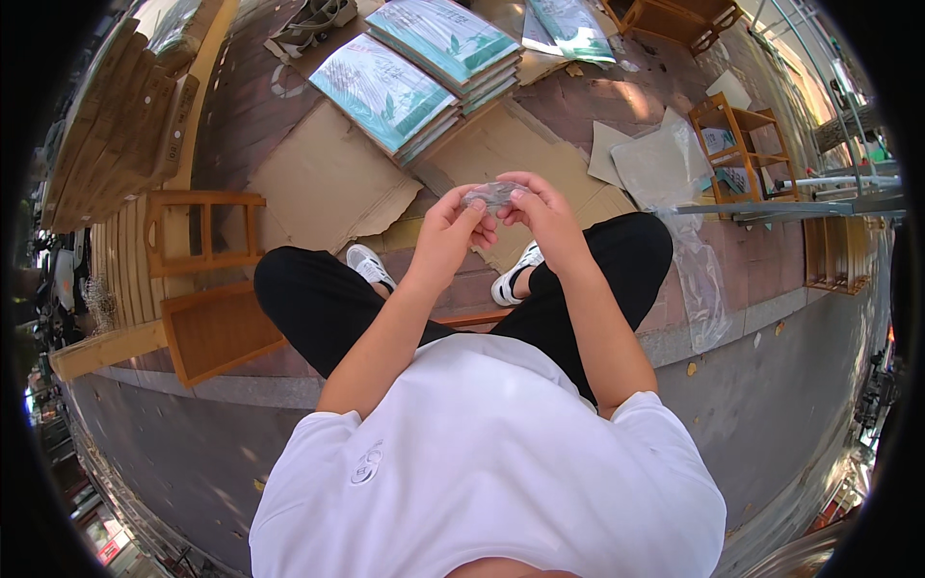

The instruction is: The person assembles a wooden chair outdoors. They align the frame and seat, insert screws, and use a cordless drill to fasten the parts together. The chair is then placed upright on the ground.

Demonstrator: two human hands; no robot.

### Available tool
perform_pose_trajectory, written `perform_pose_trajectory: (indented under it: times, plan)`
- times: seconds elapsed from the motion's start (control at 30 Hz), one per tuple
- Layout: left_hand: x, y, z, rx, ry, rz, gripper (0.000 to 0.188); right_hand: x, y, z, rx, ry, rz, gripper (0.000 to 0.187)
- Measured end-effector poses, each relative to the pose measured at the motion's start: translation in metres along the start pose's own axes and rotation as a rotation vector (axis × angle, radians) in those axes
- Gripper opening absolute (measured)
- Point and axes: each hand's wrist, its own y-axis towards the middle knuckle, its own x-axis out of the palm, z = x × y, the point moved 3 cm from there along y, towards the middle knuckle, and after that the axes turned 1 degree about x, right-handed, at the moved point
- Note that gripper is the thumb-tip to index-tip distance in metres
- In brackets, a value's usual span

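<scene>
Between my two hands, above the cardboard and in front of my knees, is a small crumpled clear plastic bag [493,197]. My left hand [455,220] pinches its left side between thumb and fingers. On the right side, my right hand [541,210] grips it the same way, thumb on top. Whatever the bag may contain is too small to make out. Below the hands lies flattened brown cardboard [332,178] on the paving, with my white shoes [369,265] at its near edge.
Stacks of green-and-white printed packages [385,91] lie ahead. Wooden frames [207,231] and tall stacked cartons [116,125] stand left. A small wooden shelf [747,144], loose plastic film [699,279] and a metal rail [800,205] are on the right. Sandals [313,24] lie far left.
</scene>
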Motion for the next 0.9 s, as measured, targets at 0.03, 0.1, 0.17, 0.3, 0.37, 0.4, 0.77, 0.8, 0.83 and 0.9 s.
perform_pose_trajectory:
  times: [0.03,0.1,0.17,0.3,0.37,0.4,0.77,0.8,0.83,0.9]
  plan:
    - [0.003,0.001,-0.005,-0.024,-0.031,-0.013,0.029,-0.007,-0.003,-0.001,0.024,0.028,0.001,0.028]
    - [0.007,0.003,-0.013,-0.034,-0.148,-0.007,0.027,-0.019,-0.005,-0.006,-0.168,-0.274,0.077,0.027]
    - [0.019,0.001,-0.012,-0.063,-0.258,-0.002,0.026,-0.026,-0.009,-0.017,-0.348,-0.542,0.092,0.026]
    - [0.024,-0.003,-0.016,-0.154,-0.438,0.006,0.026,-0.024,-0.023,-0.048,-0.407,-0.607,-0.079,0.029]
    - [0.023,-0.004,-0.020,-0.190,-0.492,0.002,0.027,-0.020,-0.031,-0.054,-0.378,-0.624,-0.137,0.032]
    - [0.022,-0.005,-0.023,-0.200,-0.505,0.000,0.027,-0.020,-0.033,-0.054,-0.355,-0.623,-0.152,0.032]
    - [0.022,-0.022,-0.031,-0.175,-0.572,-0.054,0.037,-0.013,-0.035,-0.050,-0.443,-0.737,0.081,0.014]
    - [0.022,-0.023,-0.034,-0.175,-0.576,-0.068,0.037,-0.012,-0.034,-0.049,-0.430,-0.697,0.104,0.014]
    - [0.022,-0.024,-0.037,-0.172,-0.580,-0.082,0.037,-0.011,-0.032,-0.051,-0.419,-0.658,0.123,0.014]
    - [0.021,-0.026,-0.047,-0.149,-0.485,-0.109,0.038,-0.009,-0.033,-0.054,-0.353,-0.619,0.156,0.014]
